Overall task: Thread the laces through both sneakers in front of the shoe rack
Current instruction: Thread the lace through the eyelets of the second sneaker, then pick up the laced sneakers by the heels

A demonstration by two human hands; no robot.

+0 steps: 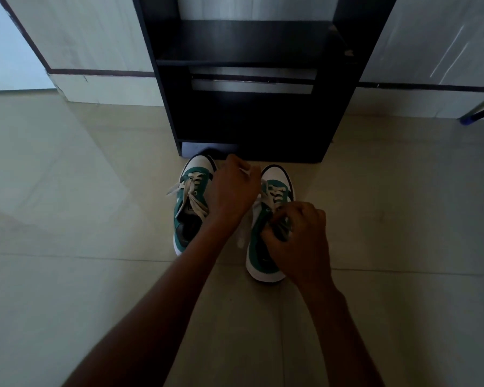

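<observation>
Working on the right sneaker (266,247), the right hand (299,241) is pinching at its eyelets while the left hand (235,191) is pinching the lace (245,171) end taut. The left sneaker (190,202) is looking laced but untied; 2 shoes are sitting just before the rack (249,113).

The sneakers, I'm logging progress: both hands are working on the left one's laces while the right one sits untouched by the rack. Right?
Wrong shoe. The head view shows both hands, left hand and right hand, at the right sneaker; the left sneaker sits untouched by the shoe rack.
</observation>
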